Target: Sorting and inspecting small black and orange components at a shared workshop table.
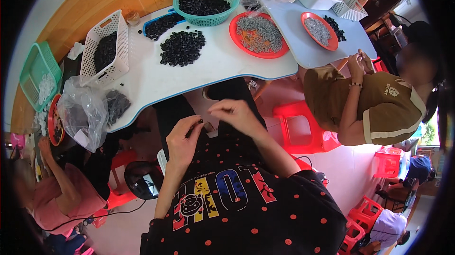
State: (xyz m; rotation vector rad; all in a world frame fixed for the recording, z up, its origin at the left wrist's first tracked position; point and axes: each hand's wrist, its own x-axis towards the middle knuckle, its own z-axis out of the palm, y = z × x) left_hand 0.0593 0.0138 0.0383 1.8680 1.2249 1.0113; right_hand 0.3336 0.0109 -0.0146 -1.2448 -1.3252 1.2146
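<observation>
My left hand (184, 136) is raised over my lap, thumb and forefinger pinched on a small black plastic piece (200, 121). Close to its right, my right hand (233, 114) has its thumb and fingertips pressed together; anything between them is too small to make out. Beyond both hands, a pile of similar black pieces (182, 48) lies on the white table (213, 68). To the pile's right, a red plate (263, 56) holds many small grey parts that look like screws.
A green basket (208, 20) of black pieces, a blue tray (150, 23) and a white basket (121, 58) stand on the table. Plastic bags (85, 113) lie at left. Co-workers sit on both sides; a red stool (303, 124) stands at my right.
</observation>
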